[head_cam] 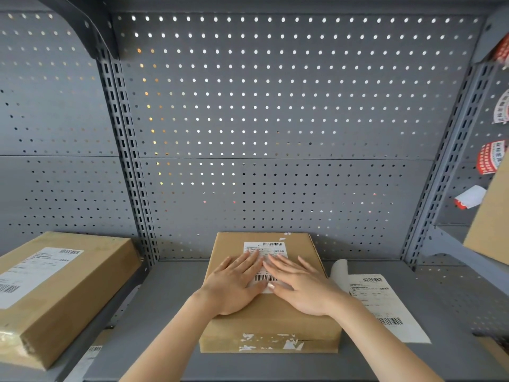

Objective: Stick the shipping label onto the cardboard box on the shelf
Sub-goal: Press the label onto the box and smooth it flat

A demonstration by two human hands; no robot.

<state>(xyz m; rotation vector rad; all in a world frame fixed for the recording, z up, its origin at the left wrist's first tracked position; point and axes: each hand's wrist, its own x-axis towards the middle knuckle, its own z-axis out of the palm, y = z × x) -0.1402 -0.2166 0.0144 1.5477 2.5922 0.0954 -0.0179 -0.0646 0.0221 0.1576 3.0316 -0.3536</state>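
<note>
A flat brown cardboard box (pixel 271 323) lies on the grey metal shelf (pixel 170 312), in the middle of the view. A white shipping label (pixel 265 248) with barcodes lies on the box's top. My left hand (pixel 234 285) and my right hand (pixel 300 288) rest flat on the label, fingers spread, palms down, and hide most of its middle. The label's upper part and a barcode between my hands show. Neither hand holds anything.
A second labelled cardboard box (pixel 55 288) sits on the neighbouring shelf at the left. A white label sheet (pixel 385 304) with a curled top edge lies on the shelf right of the box. A perforated grey back panel (pixel 275 119) rises behind. Another box corner (pixel 493 224) shows at the far right.
</note>
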